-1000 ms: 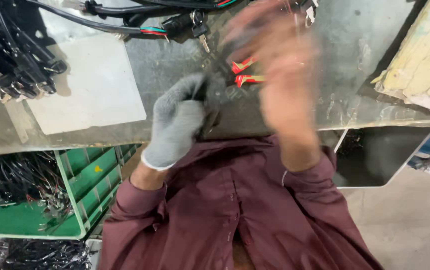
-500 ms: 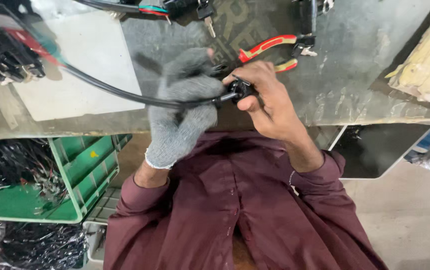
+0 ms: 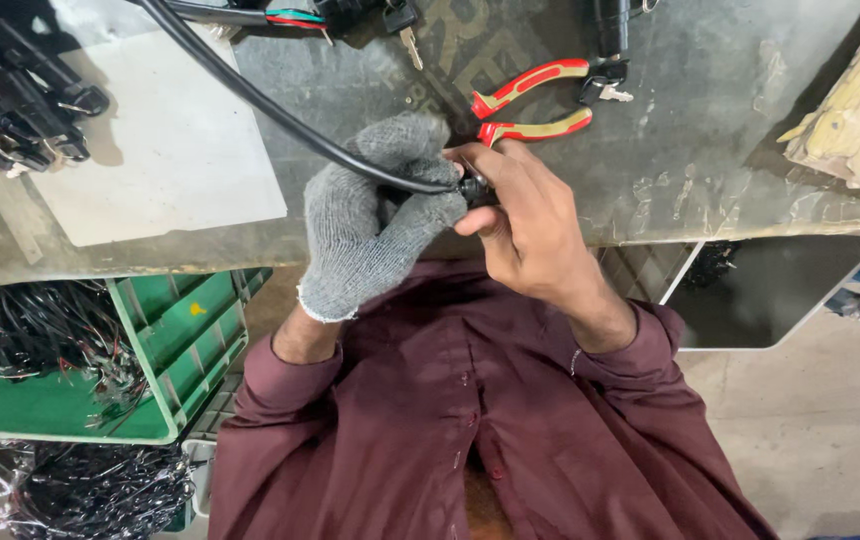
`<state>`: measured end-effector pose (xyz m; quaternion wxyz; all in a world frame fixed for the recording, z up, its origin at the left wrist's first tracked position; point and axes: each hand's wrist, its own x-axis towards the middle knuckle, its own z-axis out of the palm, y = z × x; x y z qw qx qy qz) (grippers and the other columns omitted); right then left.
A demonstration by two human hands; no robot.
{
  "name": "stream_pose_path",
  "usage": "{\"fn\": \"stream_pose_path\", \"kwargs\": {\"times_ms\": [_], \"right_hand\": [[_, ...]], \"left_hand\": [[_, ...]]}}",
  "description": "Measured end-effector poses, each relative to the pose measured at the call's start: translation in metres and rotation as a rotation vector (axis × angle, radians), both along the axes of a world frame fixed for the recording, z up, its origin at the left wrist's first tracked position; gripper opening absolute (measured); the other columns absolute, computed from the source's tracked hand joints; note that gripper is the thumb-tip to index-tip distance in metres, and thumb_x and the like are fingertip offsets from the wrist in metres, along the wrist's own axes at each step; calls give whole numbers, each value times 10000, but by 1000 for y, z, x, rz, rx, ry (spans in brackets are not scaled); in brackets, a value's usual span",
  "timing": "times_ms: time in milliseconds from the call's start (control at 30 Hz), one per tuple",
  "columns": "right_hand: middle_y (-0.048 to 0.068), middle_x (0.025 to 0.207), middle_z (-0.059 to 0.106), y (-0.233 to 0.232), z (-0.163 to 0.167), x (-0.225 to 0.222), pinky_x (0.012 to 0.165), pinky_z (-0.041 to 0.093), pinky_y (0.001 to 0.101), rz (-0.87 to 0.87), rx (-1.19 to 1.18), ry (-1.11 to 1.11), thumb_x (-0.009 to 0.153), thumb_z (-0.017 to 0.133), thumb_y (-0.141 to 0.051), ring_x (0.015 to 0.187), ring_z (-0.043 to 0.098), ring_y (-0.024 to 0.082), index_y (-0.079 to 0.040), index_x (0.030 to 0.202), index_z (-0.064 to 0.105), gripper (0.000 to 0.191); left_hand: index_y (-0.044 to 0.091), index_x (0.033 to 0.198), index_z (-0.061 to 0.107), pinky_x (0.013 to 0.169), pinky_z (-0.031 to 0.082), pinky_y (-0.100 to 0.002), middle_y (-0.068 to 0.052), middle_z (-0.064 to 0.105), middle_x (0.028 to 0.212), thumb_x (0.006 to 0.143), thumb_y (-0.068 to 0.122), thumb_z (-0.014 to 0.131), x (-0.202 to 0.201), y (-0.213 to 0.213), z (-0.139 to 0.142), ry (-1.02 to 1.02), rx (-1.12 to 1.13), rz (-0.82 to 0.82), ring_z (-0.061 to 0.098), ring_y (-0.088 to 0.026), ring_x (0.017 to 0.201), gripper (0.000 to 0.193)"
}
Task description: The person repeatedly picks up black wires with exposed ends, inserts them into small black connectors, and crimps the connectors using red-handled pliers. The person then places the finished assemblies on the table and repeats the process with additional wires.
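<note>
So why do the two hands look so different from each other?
The left hand wears a grey knitted glove; the right hand is bare. The left hand wraps its whole fist around the black cable; the right hand only pinches the cable's dark end with its fingertips. Both have maroon sleeves and meet at the cable.

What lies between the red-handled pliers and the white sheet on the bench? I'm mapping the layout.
In the head view, the black cable crosses bare grey bench between the pliers and the white sheet.
</note>
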<state>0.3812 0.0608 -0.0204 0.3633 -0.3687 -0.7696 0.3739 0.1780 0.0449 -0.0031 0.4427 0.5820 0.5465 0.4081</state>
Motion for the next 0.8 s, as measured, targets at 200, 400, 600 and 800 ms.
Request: {"fn": "stream_pose_path", "kwargs": {"times_ms": [200, 400, 600, 800], "right_hand": [[169, 1220, 645, 3, -8, -3, 957, 528, 343, 32, -221, 44, 1158, 551, -356, 1062, 667, 316, 28, 1407, 524, 459], [135, 1180, 652, -3, -16, -5, 957, 517, 291, -28, -245, 33, 1124, 566, -449, 1054, 669, 242, 36, 1370, 538, 544], [-35, 895, 462, -2, -24, -11, 720, 339, 224, -119, -586, 314, 1082, 609, -270, 806, 387, 56, 35, 1285, 572, 368], [-39, 858, 523, 5, -18, -2, 707, 380, 228, 40, -625, 256, 1058, 583, -198, 786, 440, 46, 13, 1145, 639, 235]], "left_hand": [[35, 1260, 643, 905, 576, -288, -96, 709, 1197, 991, 82, 781, 0, -3, 1, 35, 123, 41, 729, -189, 1014, 306], [56, 1189, 680, 817, 561, -302, -80, 713, 1051, 978, 96, 789, -11, 5, -4, 21, 21, -44, 716, -200, 901, 241], [58, 1337, 616, 952, 523, -378, -111, 716, 1177, 963, 91, 753, 12, -2, -6, 195, 215, 74, 656, -331, 1079, 400], [55, 1294, 613, 1138, 396, -473, -187, 593, 1369, 873, 189, 763, 6, 5, 0, 213, 271, -26, 493, -417, 1339, 467]]}}
